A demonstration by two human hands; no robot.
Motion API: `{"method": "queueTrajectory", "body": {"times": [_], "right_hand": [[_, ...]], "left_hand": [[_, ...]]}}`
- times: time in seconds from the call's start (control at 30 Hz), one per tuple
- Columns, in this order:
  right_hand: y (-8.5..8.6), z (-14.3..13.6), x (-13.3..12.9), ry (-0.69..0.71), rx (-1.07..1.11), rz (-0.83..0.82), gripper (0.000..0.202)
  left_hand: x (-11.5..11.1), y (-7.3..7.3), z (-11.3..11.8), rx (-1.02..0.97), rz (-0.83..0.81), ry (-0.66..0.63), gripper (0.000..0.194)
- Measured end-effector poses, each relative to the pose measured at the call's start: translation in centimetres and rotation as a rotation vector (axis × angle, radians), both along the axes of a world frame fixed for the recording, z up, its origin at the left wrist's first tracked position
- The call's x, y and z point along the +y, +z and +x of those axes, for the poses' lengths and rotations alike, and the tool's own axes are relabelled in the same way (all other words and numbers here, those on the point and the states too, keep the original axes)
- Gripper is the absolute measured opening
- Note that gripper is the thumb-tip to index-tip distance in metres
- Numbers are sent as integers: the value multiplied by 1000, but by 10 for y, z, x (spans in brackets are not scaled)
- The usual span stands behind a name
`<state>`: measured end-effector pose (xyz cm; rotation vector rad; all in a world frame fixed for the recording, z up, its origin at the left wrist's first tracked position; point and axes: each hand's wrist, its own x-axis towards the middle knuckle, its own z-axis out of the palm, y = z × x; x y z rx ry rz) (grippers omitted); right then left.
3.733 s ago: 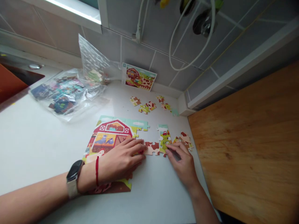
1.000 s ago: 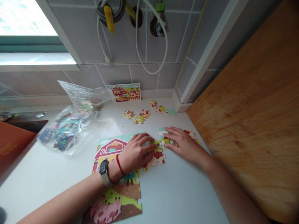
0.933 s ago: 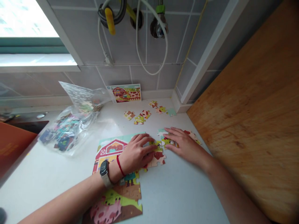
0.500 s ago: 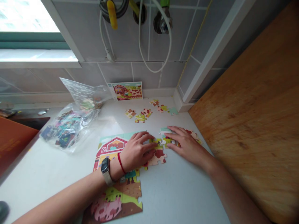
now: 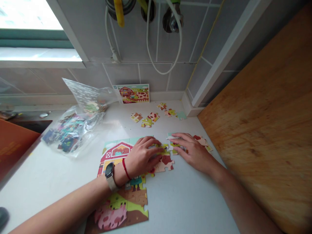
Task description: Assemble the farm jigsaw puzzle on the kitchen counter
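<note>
Spreading its fingers apart, the right hand [image 5: 195, 151] lies over a narrow puzzle strip [image 5: 174, 150], flat card printed in pale blue and yellow-green. The left hand [image 5: 143, 156] arches over the right edge of the joined puzzle [image 5: 133, 208], fingers bent downward—whether they grip a piece, I cannot tell. That puzzle lies in front of the person, a smooth, glossy sheet with thin wavy seams, its right side all knobs and notches. A cow-patched section [image 5: 166, 163] juts out just beyond the left fingers, near the strip. More pieces [image 5: 203, 141] lie beside the right hand; other loose pieces [image 5: 147, 122], curvy-edged, are scattered farther back.

Crinkled clear plastic bags [image 5: 70, 131] with pieces inside slump to the left. A picture card [image 5: 135, 94] leans upright against grey tiled wall [image 5: 128, 74]. Everything sits on a smooth white counter [image 5: 187, 198], bordered on the right by a grained wooden panel [image 5: 263, 136]—warm brown, streaked—while a white cable [image 5: 148, 48] loops above and daylight enters through a window [image 5: 28, 14].
</note>
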<state>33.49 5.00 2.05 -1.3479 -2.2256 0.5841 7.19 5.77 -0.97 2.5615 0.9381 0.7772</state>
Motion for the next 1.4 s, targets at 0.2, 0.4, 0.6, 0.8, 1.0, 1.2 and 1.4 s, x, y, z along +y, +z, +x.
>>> {"method": "queueTrajectory", "body": {"times": [0.2, 0.4, 0.6, 0.8, 1.0, 1.2, 1.4], "right_hand": [[-2, 2, 1, 2, -18, -6, 35], [0, 1, 0, -4, -28, -21, 36], [3, -8, -4, 98, -64, -13, 31], [-3, -13, -6, 146, -115, 5, 26], [-3, -11, -7, 168, -156, -5, 22], [4, -15, -8, 134, -84, 79, 28], [6, -3, 1, -168, 23, 242, 25]], "left_hand": [[4, -1, -2, -81, -65, 18, 19], [3, -3, -2, -58, -83, 26, 13], [7, -8, -4, -51, -90, 2, 14], [5, -1, -5, -35, -96, -24, 26], [5, 5, -5, -213, -175, 6, 44], [8, 0, -7, -282, -148, -5, 52], [5, -1, -7, -211, -61, -36, 47]]}}
